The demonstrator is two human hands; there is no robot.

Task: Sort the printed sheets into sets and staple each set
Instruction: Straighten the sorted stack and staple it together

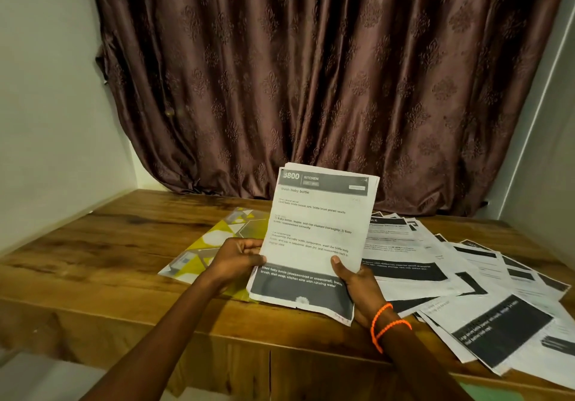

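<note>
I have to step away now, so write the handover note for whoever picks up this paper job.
Left hand grips the left edge of the held stack of sheets; right hand grips its lower right edge. The stack stands upright, its bottom edge at the wooden table; the top page reads "Wash baby bottle".
Loose printed sheets lie fanned out on the table to the right.
A yellow patterned folder lies flat behind the left hand.
Done: one set gathered in hand.
Left: staple it, then sort and staple the fanned sheets. No stapler is in view.
</note>
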